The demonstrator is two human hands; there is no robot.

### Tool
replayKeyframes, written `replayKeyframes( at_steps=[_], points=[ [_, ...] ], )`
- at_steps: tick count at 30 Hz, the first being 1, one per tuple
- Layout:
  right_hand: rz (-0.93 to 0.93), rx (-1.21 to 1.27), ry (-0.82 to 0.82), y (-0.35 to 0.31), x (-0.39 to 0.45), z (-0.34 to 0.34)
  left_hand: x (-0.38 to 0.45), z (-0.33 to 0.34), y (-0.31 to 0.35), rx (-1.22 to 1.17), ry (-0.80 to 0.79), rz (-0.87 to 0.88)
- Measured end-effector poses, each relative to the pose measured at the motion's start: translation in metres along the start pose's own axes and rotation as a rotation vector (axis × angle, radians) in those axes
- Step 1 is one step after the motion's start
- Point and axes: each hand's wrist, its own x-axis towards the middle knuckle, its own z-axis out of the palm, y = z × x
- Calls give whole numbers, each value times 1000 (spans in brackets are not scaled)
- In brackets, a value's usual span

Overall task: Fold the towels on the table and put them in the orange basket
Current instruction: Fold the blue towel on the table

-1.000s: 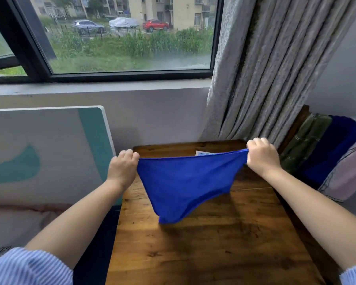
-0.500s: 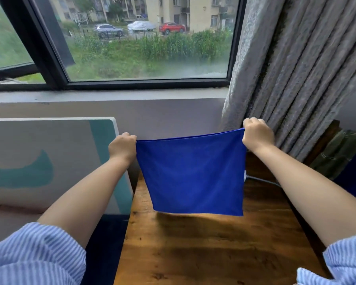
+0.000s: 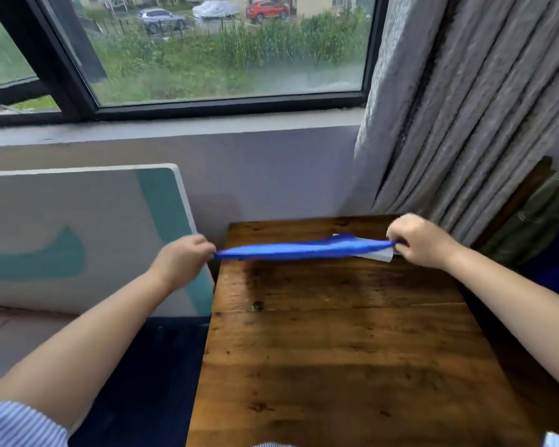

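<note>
A blue towel [image 3: 304, 248] is stretched nearly flat and edge-on above the far end of the wooden table [image 3: 346, 343]. My left hand [image 3: 181, 259] pinches its left corner just past the table's left edge. My right hand [image 3: 420, 240] pinches its right corner near the table's far right. The cloth looks blurred from motion. A white paper [image 3: 380, 254] lies on the table under the towel's right end. No orange basket is in view.
A white and teal board [image 3: 78, 240] leans against the wall left of the table. Grey curtains [image 3: 465, 108] hang at the right. More folded cloths, green and blue [image 3: 542, 221], lie on a wooden ledge at the far right. A dark blue surface [image 3: 149, 382] lies left of the table.
The towel hung as a flat square in front of me half a second ago. Both hands have dropped lower and the cloth has swung up to lie nearly level above the table.
</note>
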Motion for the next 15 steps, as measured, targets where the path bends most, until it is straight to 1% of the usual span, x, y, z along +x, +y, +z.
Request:
replayKeyframes(
  at_steps=[1, 4, 6, 9, 12, 15],
  points=[
    [-3, -12, -91, -2, -11, 10, -11, 7, 11, -35, -140, -24],
    [3, -56, -342, -11, -46, 39, -46, 34, 37, -37, -557, -75],
    [13, -117, -484, -21, -73, 57, -69, 46, 54, -108, -729, -60],
    [43, -126, -617, -33, -114, 84, -104, 63, 75, -171, -925, -51],
    [74, -121, -710, -47, -151, 106, -138, 75, 95, -229, -1028, -60],
    [66, -122, -809, -58, -178, 119, -160, 86, 103, -263, -1135, -72]
  ],
)
